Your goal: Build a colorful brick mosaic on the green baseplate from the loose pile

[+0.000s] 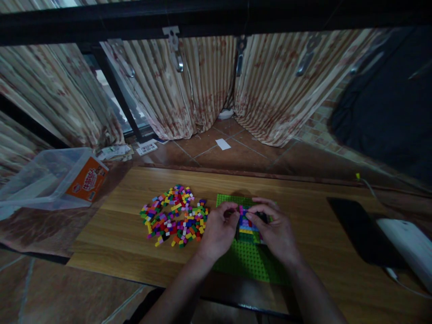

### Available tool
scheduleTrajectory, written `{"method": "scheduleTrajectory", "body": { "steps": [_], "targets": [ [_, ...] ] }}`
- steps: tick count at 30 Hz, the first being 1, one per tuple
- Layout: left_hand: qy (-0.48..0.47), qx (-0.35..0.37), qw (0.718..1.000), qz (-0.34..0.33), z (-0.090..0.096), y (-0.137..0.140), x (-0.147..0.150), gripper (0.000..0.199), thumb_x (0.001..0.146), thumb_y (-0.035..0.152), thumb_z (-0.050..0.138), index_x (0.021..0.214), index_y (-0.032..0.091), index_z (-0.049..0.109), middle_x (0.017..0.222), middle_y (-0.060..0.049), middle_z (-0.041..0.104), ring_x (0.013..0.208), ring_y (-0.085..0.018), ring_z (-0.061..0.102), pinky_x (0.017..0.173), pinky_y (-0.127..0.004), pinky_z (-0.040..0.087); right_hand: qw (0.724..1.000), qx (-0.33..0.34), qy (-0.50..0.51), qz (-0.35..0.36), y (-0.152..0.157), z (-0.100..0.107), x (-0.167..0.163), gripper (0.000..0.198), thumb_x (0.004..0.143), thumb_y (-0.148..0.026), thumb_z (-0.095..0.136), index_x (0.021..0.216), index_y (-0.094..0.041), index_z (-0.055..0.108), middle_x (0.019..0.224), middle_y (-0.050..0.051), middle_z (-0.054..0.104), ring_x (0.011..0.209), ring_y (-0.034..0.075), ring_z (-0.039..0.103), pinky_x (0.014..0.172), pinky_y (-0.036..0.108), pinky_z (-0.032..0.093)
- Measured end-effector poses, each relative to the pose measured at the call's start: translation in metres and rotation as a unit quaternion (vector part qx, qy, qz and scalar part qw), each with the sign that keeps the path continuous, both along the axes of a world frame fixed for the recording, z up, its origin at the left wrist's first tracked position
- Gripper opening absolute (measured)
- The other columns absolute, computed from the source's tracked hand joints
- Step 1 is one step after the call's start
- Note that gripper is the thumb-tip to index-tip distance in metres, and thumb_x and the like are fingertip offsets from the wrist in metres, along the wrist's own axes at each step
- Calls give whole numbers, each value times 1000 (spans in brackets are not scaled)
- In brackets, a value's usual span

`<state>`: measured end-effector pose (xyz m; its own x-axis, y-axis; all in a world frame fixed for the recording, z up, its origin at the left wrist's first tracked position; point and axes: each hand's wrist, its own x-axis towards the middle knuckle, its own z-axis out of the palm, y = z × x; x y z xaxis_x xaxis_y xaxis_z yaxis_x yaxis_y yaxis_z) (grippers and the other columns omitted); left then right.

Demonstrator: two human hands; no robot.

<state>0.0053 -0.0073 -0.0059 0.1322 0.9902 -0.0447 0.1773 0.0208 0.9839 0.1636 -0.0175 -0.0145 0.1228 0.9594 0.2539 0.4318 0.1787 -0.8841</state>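
While both hands pinch the small multicoloured brick stack (248,223) on the green studded baseplate (248,261), left hand (219,231) at 9 o'clock, right hand (275,231) at 3 o'clock, loose bricks (175,216) lie nearer the left.

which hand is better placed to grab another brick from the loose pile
Left, most likely. The left hand sits right beside the pile of loose bricks, which lies to its left on the wooden table. The right hand is on the far side of the brick build on the green baseplate.
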Motion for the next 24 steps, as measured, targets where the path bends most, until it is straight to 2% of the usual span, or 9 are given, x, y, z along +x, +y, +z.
{"method": "scheduleTrajectory", "body": {
  "steps": [5, 8, 12, 16, 20, 24],
  "targets": [
    [2, -1, 1000, 3, -3, -1, 2, 17, 86, 20, 56, 99, 17, 68, 93, -5, 73, 82, -15, 68, 76, -27, 55, 998, -53, 37, -13, 1, 0, -1, 19, 76, -41, 71, 82, -24, 69, 113, 7, 67, 108, 26, 61, 97, 45, 44],
    [2, -6, 1000, 11, -4, -1, 5, 16, 86, 20, 57, 97, 16, 68, 92, -5, 73, 80, -15, 68, 76, -26, 55, 991, -110, 67, -21, 1, 3, -1, 24, 72, -42, 72, 85, -23, 69, 111, 6, 69, 97, 24, 66, 85, 39, 51],
    [8, -12, 1000, 26, -5, -3, 8, 15, 86, 19, 57, 96, 16, 67, 90, -5, 73, 80, -15, 68, 74, -26, 54, 984, -158, 77, -25, 1, 11, -4, 27, 70, -45, 73, 85, -22, 67, 85, 2, 72, 69, 18, 65, 60, 29, 51],
    [6, -20, 999, 36, -6, -6, 10, 14, 84, 16, 57, 93, 16, 67, 87, -5, 72, 78, -15, 68, 72, -26, 54, 982, -175, 69, -17, 2, 17, -6, 30, 70, -48, 72, 82, -21, 67, 61, -3, 62, 49, 13, 53, 47, 25, 42],
    [8, -27, 999, 36, -4, -7, 12, 13, 83, 15, 57, 92, 15, 67, 89, -6, 72, 79, -16, 68, 73, -27, 54, 980, -189, 65, -17, 4, 15, -4, 32, 69, -49, 72, 83, -21, 67, 58, -5, 57, 44, 11, 47, 42, 23, 35],
    [5, -35, 999, 33, -3, -7, 11, 15, 83, 16, 57, 94, 15, 67, 92, -7, 73, 83, -17, 69, 77, -28, 54, 980, -189, 67, -12, 5, 9, -1, 32, 69, -49, 73, 84, -21, 67, 64, -3, 61, 51, 13, 53, 48, 24, 40]
  ]
}}
